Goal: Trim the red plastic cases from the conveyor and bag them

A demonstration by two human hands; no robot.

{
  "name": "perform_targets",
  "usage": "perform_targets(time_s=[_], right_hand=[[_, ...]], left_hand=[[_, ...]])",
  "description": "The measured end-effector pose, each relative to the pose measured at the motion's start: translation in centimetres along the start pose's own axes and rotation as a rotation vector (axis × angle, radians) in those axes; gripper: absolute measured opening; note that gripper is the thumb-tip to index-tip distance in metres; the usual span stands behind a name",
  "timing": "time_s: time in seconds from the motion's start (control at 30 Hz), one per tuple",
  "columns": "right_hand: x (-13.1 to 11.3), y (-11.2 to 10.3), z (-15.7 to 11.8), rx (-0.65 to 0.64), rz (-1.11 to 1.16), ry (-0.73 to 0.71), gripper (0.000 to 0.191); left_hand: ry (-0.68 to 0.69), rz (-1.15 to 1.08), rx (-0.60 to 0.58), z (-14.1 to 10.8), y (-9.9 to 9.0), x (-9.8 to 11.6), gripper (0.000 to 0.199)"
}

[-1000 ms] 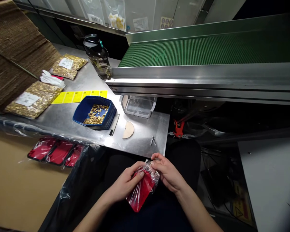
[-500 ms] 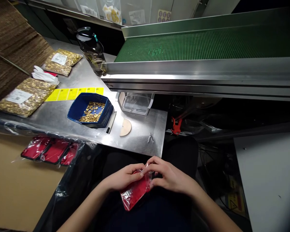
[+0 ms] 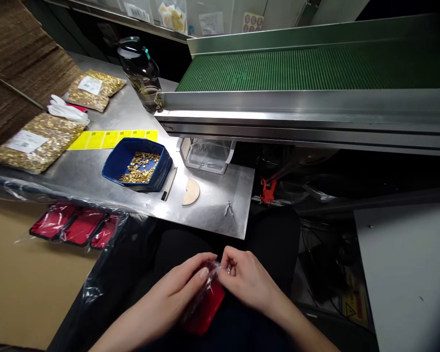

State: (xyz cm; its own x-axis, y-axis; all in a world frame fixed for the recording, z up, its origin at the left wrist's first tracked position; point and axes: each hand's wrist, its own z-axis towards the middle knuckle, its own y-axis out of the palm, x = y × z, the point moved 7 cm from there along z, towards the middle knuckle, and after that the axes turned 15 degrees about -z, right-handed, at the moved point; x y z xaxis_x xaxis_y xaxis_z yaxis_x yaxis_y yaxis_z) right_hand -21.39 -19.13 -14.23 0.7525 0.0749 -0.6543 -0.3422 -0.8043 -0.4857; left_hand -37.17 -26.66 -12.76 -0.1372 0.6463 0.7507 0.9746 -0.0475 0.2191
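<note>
Over my lap is a red item in a clear plastic bag [image 3: 209, 304], tilted and partly blurred. My left hand [image 3: 183, 283] grips it along its left side, thumb on top. At the upper end, my right hand [image 3: 244, 276] pinches the clear film between curled fingers. What exactly the red item is cannot be made out. Beyond my hands, on the metal table, lie a round wooden piece with a notch [image 3: 191, 191] and a small silver metal part [image 3: 229, 209]. A blue bin [image 3: 112, 166] of small gold pieces stands further left.
A green conveyor belt [image 3: 278, 68] runs along the back right. Bags of gold pieces [image 3: 40, 142], a yellow label strip [image 3: 102, 140], a dark bottle [image 3: 141, 73] and a clear bin [image 3: 207, 156] are on the table. Wrapped red items [image 3: 82, 228] lie in a carton at left.
My right hand has closed into a pinch on the film, its fingers curled in. The bagged red item has tilted and shifted slightly down and right. My left hand has turned along its side.
</note>
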Motion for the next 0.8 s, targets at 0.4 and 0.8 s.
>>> perform_targets(time_s=[0.4, 0.8], right_hand=[[-4.4, -1.4, -2.1, 0.031, 0.209, -0.166, 0.011], [-3.5, 0.7, -0.5, -0.039, 0.527, -0.124, 0.016]], left_hand=[[0.082, -0.494, -0.289, 0.1, 2.1, -2.2, 0.099], [0.075, -1.152, 0.126, 4.1, 0.5, -5.0, 0.026]])
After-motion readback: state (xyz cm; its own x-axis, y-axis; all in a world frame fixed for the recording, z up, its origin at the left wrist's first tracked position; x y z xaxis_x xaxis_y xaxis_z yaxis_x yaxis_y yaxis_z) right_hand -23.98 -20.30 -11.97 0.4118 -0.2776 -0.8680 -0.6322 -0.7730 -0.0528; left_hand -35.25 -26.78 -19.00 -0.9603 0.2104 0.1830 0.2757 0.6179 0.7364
